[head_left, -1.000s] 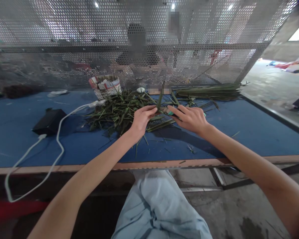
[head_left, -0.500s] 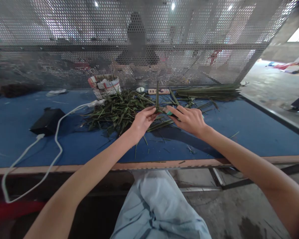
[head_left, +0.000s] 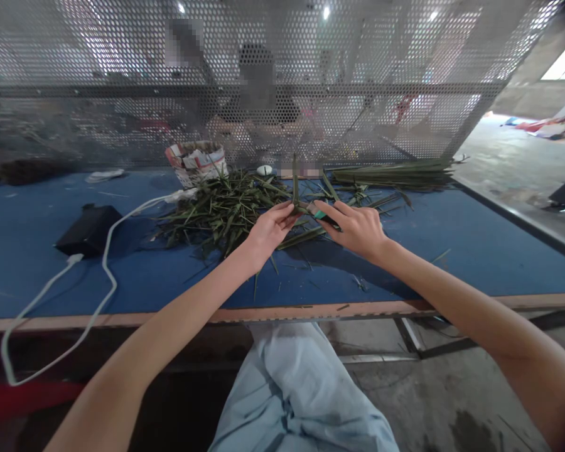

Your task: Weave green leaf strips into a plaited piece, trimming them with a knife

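Note:
My left hand (head_left: 272,230) is closed, its thumb and fingers pinching a folded green leaf strip (head_left: 295,183). One end of the strip stands straight up and another part runs toward my right hand. My right hand (head_left: 356,227) is wrapped round a teal-handled utility knife (head_left: 319,215). Its short greyish blade end points left and meets the leaf strip, just beside my left fingertips; the rest of the handle is hidden in my palm. Both hands are above the blue table (head_left: 452,245), in front of a heap of cut leaf pieces (head_left: 216,210).
Long leaf strips (head_left: 395,174) lie at the back right. A paper-lined basket (head_left: 198,162) stands behind the heap, near a white oval object (head_left: 264,170). A black box (head_left: 89,230) with a white cable (head_left: 110,270) sits left. A perforated metal screen (head_left: 358,75) closes the back.
My hands and the leaf strip stay nearly in place; the knife shifts only slightly in my right hand. Behind the screen, a second person has come into view at the left.

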A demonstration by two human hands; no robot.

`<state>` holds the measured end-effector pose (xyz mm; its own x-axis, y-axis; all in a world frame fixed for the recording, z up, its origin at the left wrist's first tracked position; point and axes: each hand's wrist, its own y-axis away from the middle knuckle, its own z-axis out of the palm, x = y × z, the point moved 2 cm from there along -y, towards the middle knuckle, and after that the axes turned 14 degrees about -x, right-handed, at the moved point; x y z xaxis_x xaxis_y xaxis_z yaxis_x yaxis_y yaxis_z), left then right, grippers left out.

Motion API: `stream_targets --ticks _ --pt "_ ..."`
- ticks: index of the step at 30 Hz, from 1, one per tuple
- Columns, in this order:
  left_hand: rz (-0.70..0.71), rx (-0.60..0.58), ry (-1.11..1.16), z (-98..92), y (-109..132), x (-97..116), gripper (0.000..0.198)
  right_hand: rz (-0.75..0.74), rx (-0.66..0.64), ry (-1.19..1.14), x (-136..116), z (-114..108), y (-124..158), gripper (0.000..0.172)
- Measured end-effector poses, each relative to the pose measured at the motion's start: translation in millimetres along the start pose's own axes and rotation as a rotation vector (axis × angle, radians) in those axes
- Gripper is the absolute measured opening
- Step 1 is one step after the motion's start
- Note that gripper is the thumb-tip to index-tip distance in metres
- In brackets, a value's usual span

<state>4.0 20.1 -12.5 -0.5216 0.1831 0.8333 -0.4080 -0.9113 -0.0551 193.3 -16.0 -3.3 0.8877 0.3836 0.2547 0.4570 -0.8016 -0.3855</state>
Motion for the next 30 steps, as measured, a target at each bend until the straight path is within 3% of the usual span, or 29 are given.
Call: stream_targets --ticks 6,12,18,23,26,30 --pt "0.011 0.029 -0.042 -2.7 -2.6 0.7 0.010 -0.009 -0.032 -0.058 2.5 -0.5 -2.0 0.044" --pt "0.133 0.117 -0.168 -10.3 -1.9 9.3 0.011 0.059 -0.166 -0.141 17.0 3.8 -8.3 0.046" --pt "0.058 -0.010 -0.110 -2.6 -0.1 14.3 0.008 0.071 -0.257 -0.126 23.9 10.0 -9.5 0.041" --pt "-0.036 -0.221 -0.071 6.5 3.4 16.9 0.007 0.099 -0.346 -0.120 25.3 13.8 -7.3 0.037" --pt "-0.047 -0.266 -0.122 6.7 3.2 15.6 0.012 0.067 -0.295 -0.114 27.2 13.3 -8.1 0.034" --pt "-0.006 -0.195 -0.306 2.4 0.2 11.2 0.017 -0.127 -0.076 -0.256 23.5 5.5 -9.3 0.037"
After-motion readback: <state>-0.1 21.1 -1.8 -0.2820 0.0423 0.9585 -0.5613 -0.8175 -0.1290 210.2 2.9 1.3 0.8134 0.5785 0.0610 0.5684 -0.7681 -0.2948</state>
